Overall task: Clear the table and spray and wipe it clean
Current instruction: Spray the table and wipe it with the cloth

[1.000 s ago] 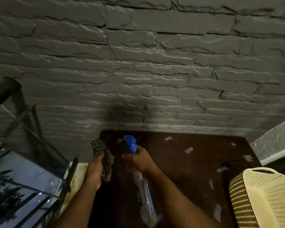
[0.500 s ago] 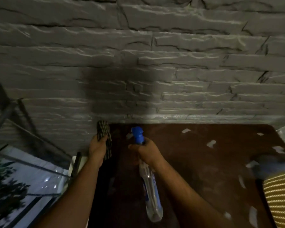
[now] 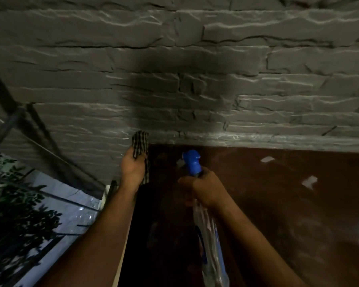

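**Table under the spray bottle and cloth**

The table (image 3: 278, 204), dark brown and set against the grey stone wall (image 3: 195, 59), fills the lower right of our view; we see a few pale scraps (image 3: 309, 181) lying on its top toward the wall, well apart from one another. Our right hand (image 3: 203, 190) is curled around the neck of the spray bottle (image 3: 210, 241), whose blue head (image 3: 192, 162) points away from us over the table and whose clear body slants back along the forearm; whether a finger is on the trigger we cannot tell in this dim light. Our left hand (image 3: 133, 169) clutches a checked cloth (image 3: 141, 142) at the table's far left corner, beside the wall; the cloth sticks up above the fingers. To the left stand a dark metal railing (image 3: 10, 112) and some foliage (image 3: 15, 214).
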